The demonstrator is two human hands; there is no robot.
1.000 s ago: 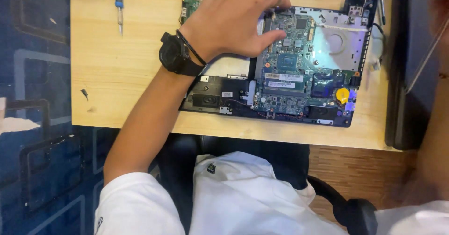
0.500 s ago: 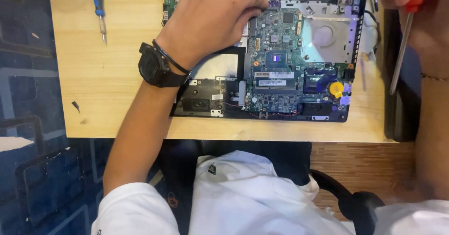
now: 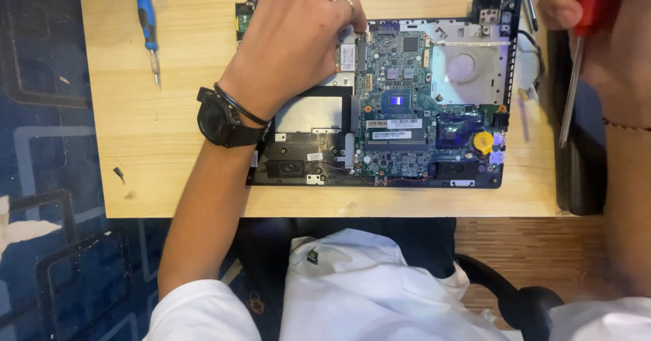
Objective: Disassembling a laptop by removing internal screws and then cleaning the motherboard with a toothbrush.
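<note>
Left hand (image 3: pixel 295 39): lies palm down on the opened laptop (image 3: pixel 407 110), fingertips curled onto the green board's upper left edge, gripping nothing.
Right hand (image 3: pixel 566 2): closed around a red-handled screwdriver (image 3: pixel 582 49), off the laptop's right edge.
Laptop: flat on the wooden surface (image 3: pixel 169 151).
Blue screwdriver (image 3: pixel 145 22): lies upper left.

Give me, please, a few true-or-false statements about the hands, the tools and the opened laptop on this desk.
1. The left hand rests on the opened laptop, fingers at its upper edge. True.
2. The right hand is empty. False: it grips a red-handled screwdriver with the shaft pointing down.
3. A blue-handled screwdriver lies on the wooden desk, left of the laptop. True.
4. The blue screwdriver lies on top of the circuit board. False: it lies apart from it, on bare wood.
5. A black watch sits on the left wrist. True.
</note>
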